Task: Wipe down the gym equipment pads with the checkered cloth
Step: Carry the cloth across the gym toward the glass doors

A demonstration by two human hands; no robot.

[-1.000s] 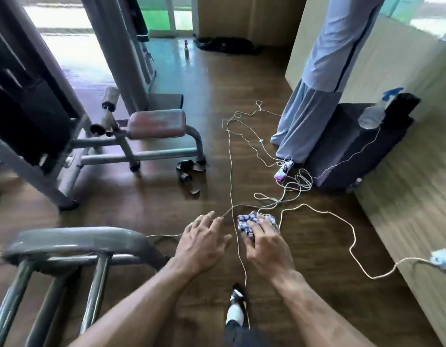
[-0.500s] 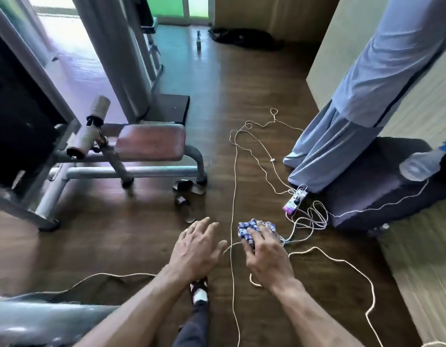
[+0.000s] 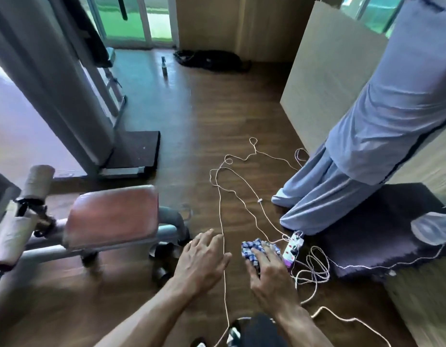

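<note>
Blue-and-white checkered cloth (image 3: pixel 252 250) is bunched up in the right hand (image 3: pixel 268 267), fingers curled over it, clamped on the wad. Left hand (image 3: pixel 200 261) is empty, fingers spread and loose, just beside the right, the two hands apart with a thin white cord (image 3: pixel 223 246) running down between them. Both hang above the brown wood-look floor (image 3: pixel 217 116), not on any pad.

Nearest target: reddish-brown vinyl seat pad (image 3: pixel 113 215) on a grey steel-tube frame (image 3: pixel 170 220), to the left of the left hand. Beyond it, two pale cylindrical roller pads (image 3: pixel 38 180) on the machine arm, far left. Pad surface looks glossy and smooth; should wipe easily.

Judged step: carrying the cloth toward the seat pad; wiping not yet started here.

To do it well:
- open the wad out flat under the palm first, a ball only touches in spots
- long overlapping strokes across the top, then the rounded front and side edges
- left hand could steady the frame
- rollers probably spin, so hold one end while wiping around

Risks: loose cord loops and a white power strip (image 3: pixel 293 249) lie just beside the right hand; feet could snag. Another person in long light-blue trousers (image 3: pixel 327 196) stands close on the right, on a dark mat (image 3: pixel 382 236).
</note>
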